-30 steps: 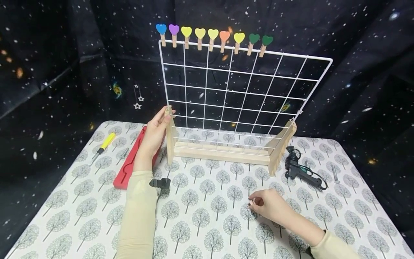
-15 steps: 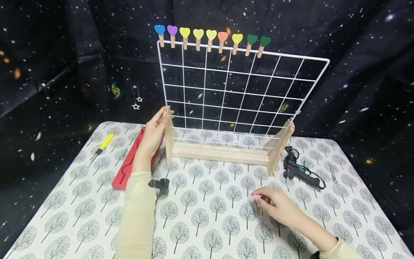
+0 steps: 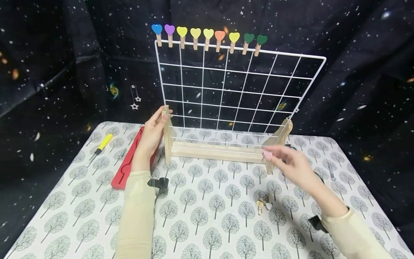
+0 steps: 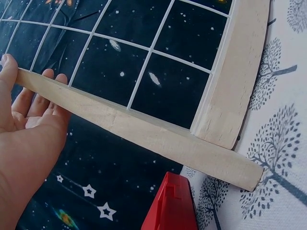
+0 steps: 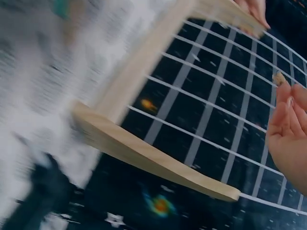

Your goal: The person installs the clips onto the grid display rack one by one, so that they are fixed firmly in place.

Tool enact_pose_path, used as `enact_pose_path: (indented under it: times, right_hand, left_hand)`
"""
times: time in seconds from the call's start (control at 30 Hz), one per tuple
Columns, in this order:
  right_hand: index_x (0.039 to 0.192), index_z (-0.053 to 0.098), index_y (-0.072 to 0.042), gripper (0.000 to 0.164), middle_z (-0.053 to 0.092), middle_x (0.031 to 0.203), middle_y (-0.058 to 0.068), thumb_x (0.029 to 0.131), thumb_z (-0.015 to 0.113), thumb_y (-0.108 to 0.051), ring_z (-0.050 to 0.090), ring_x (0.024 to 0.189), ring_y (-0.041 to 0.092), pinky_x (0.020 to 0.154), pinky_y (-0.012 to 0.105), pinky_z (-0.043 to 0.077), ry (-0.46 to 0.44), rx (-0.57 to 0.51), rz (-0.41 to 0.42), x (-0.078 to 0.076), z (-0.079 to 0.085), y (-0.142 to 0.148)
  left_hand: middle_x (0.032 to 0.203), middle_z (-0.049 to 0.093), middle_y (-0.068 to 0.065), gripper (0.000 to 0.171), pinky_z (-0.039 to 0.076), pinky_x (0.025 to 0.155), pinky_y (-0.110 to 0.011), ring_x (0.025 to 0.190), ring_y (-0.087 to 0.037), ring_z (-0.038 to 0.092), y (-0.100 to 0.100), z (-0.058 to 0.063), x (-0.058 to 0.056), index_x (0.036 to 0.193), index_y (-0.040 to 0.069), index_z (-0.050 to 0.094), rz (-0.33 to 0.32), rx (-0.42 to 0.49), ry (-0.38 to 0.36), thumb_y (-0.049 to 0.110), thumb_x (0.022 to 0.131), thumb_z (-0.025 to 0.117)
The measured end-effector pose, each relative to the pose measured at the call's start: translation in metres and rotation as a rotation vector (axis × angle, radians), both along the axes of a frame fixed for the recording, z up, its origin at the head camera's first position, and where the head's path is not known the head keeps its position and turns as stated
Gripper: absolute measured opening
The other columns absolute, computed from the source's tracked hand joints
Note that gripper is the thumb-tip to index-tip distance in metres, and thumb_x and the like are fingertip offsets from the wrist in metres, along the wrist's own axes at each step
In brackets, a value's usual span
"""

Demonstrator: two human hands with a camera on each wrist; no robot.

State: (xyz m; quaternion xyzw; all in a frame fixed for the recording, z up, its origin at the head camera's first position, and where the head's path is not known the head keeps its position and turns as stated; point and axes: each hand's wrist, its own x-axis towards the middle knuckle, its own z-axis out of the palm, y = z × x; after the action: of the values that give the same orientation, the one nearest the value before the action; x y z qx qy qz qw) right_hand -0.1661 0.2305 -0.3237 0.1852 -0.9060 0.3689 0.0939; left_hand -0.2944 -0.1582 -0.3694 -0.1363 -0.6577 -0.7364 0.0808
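A white wire grid stands in a pale wooden stand. Heart-topped clothespins in several colours line its top rail from the left corner. My left hand grips the upper end of the left wooden side piece, thumb on one face and fingers on the other. My right hand pinches a clothespin with a pink heart, raised in front of the stand's right side. Its wooden end pokes out past the fingertips in the right wrist view. Two small heart clothespins lie on the cloth below.
A red tray lies beside my left forearm, partly covered by it. Farther left is a screwdriver with a yellow handle. A black glue gun sits right of the stand, mostly behind my right hand in the head view.
My right hand has lifted the pink heart clothespin off the table, up and forward toward the stand, uncovering the small clothespins on the cloth. My left hand keeps its grip on the side piece.
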Motion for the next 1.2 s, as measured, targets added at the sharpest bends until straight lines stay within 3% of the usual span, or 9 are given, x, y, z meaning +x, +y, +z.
enact_pose_path:
  times: [0.23, 0.43, 0.57, 0.67, 0.73, 0.93, 1.07, 1.2]
  right_hand:
    - [0.105, 0.058, 0.002, 0.025, 0.064, 0.097, 0.009, 0.080, 0.058, -0.003, 0.061, 0.083, 0.011, 0.075, 0.017, 0.047, 0.175, -0.282, 0.075, -0.026, 0.071, -0.007]
    - [0.095, 0.061, 0.011, 0.020, 0.066, 0.085, 0.011, 0.077, 0.060, 0.003, 0.062, 0.076, 0.015, 0.074, 0.020, 0.048, 0.309, -0.542, 0.145, -0.047, 0.130, -0.011]
    - [0.095, 0.063, 0.008, 0.019, 0.067, 0.078, 0.006, 0.079, 0.059, -0.002, 0.061, 0.068, 0.013, 0.063, 0.017, 0.048, 0.491, -0.471, 0.113, -0.063, 0.159, -0.016]
    - [0.095, 0.065, 0.002, 0.019, 0.067, 0.078, -0.002, 0.082, 0.058, -0.008, 0.060, 0.068, 0.010, 0.057, 0.014, 0.044, 0.616, -0.336, 0.023, -0.065, 0.179, -0.023]
    - [0.095, 0.066, -0.001, 0.019, 0.067, 0.079, -0.005, 0.083, 0.057, -0.011, 0.060, 0.069, 0.009, 0.059, 0.014, 0.043, 0.653, -0.293, -0.026, -0.063, 0.192, -0.030]
    - [0.097, 0.067, -0.007, 0.021, 0.066, 0.084, -0.006, 0.080, 0.060, -0.018, 0.059, 0.075, 0.006, 0.068, 0.014, 0.042, 0.584, -0.266, -0.129, -0.064, 0.220, -0.051]
    - [0.099, 0.066, -0.010, 0.025, 0.065, 0.086, -0.008, 0.077, 0.063, -0.022, 0.058, 0.075, 0.005, 0.069, 0.015, 0.040, 0.437, -0.262, -0.125, -0.076, 0.230, -0.050]
    - [0.096, 0.067, -0.011, 0.026, 0.064, 0.078, -0.012, 0.075, 0.064, -0.026, 0.057, 0.071, 0.003, 0.058, 0.015, 0.035, 0.340, -0.207, -0.143, -0.086, 0.232, -0.045]
  left_hand:
    - [0.127, 0.046, -0.006, 0.047, 0.024, 0.104, -0.037, 0.117, -0.015, 0.042, -0.003, -0.001, 0.001, 0.132, 0.024, 0.037, 0.010, -0.043, -0.002, 0.032, 0.087, 0.049]
    - [0.128, 0.045, -0.008, 0.046, 0.024, 0.104, -0.036, 0.116, -0.015, 0.042, -0.004, -0.001, 0.001, 0.130, 0.026, 0.039, 0.010, -0.038, -0.008, 0.031, 0.087, 0.049]
    - [0.127, 0.046, -0.005, 0.046, 0.024, 0.104, -0.035, 0.116, -0.015, 0.042, -0.006, -0.001, -0.001, 0.130, 0.026, 0.039, 0.006, -0.038, -0.007, 0.032, 0.086, 0.050]
    - [0.126, 0.047, -0.002, 0.046, 0.025, 0.104, -0.034, 0.117, -0.014, 0.041, -0.006, -0.001, -0.001, 0.130, 0.028, 0.038, 0.005, -0.057, -0.009, 0.033, 0.086, 0.050]
    - [0.126, 0.047, -0.001, 0.047, 0.024, 0.104, -0.034, 0.118, -0.014, 0.041, -0.005, 0.000, -0.002, 0.131, 0.029, 0.037, 0.005, -0.069, -0.007, 0.034, 0.086, 0.049]
    - [0.129, 0.045, -0.006, 0.048, 0.023, 0.104, -0.034, 0.118, -0.015, 0.040, -0.005, 0.002, -0.003, 0.132, 0.026, 0.036, -0.005, -0.048, -0.002, 0.032, 0.086, 0.049]
    - [0.129, 0.044, -0.007, 0.049, 0.023, 0.104, -0.035, 0.119, -0.016, 0.039, -0.005, 0.002, -0.003, 0.133, 0.023, 0.035, -0.013, -0.036, -0.005, 0.030, 0.087, 0.049]
    - [0.129, 0.044, -0.008, 0.048, 0.023, 0.104, -0.034, 0.119, -0.016, 0.039, -0.003, 0.006, 0.005, 0.133, 0.022, 0.035, -0.014, -0.046, -0.014, 0.029, 0.088, 0.048]
